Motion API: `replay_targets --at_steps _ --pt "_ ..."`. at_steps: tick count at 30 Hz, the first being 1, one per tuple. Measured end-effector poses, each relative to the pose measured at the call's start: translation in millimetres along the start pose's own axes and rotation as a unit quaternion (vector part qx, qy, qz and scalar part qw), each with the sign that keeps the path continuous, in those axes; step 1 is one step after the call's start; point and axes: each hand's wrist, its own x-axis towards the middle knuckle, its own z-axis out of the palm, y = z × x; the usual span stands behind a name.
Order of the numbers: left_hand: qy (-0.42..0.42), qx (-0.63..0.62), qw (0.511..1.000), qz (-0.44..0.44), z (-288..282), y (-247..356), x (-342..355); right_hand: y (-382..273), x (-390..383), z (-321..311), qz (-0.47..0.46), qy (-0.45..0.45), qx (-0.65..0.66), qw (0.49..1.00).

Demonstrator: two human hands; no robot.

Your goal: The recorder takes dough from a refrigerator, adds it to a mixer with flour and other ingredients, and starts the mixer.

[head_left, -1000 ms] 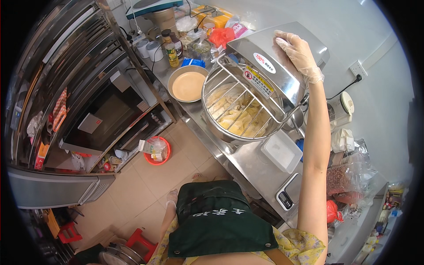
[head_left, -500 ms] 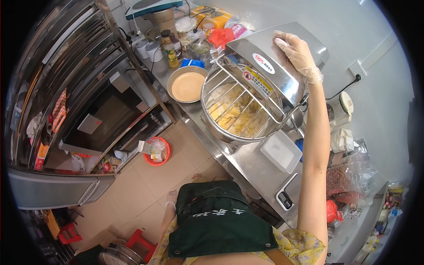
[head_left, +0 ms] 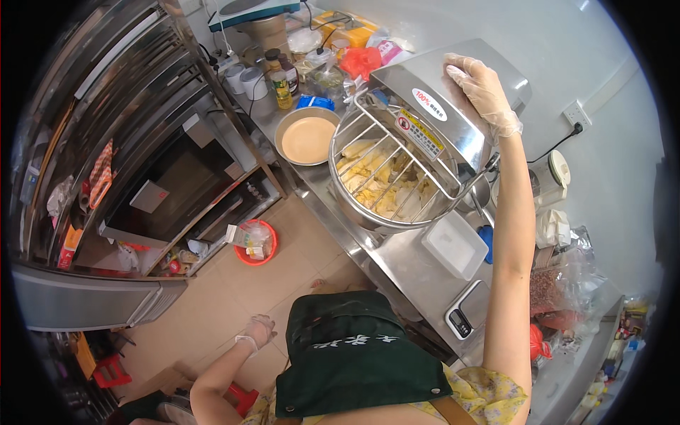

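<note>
A silver stand mixer (head_left: 411,74) sits on the steel counter. On its top rests my right hand (head_left: 482,91), in a clear glove, fingers laid over the surface. A wire guard (head_left: 394,134) covers the metal mixing bowl (head_left: 354,212). Through its bars I see lumpy pale-and-yellow dough (head_left: 368,183). My left hand (head_left: 259,331), also gloved, hangs low over the floor to the left of my dark green apron (head_left: 347,354). Its fingers are loosely bent and apart, with nothing visible in them.
Left of the bowl stands a round pan (head_left: 306,140) with beige contents. A lidded plastic container (head_left: 457,246) and a digital scale (head_left: 467,312) lie on the counter (head_left: 404,265) nearer me. A red basin (head_left: 258,255) stands on the floor beside the oven rack (head_left: 241,173).
My left hand has swung out to the left, away from my side. The dough has shifted in the bowl. My right hand stays on the mixer; the whole view has moved slightly.
</note>
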Motion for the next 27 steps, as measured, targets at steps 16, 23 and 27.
replay_targets --at_steps 16,23,27 --pt "-0.127 -0.073 0.971 0.187 -33 37 -52 -16 0 0 -0.015 -0.007 -0.046 0.999" --pt "-0.217 -0.094 0.950 0.205 -50 81 -33 -1 16 1 -0.075 -0.018 -0.145 0.986" --pt "-0.182 -0.248 0.932 0.192 7 67 -21 -1 14 0 -0.074 -0.017 -0.152 0.986"
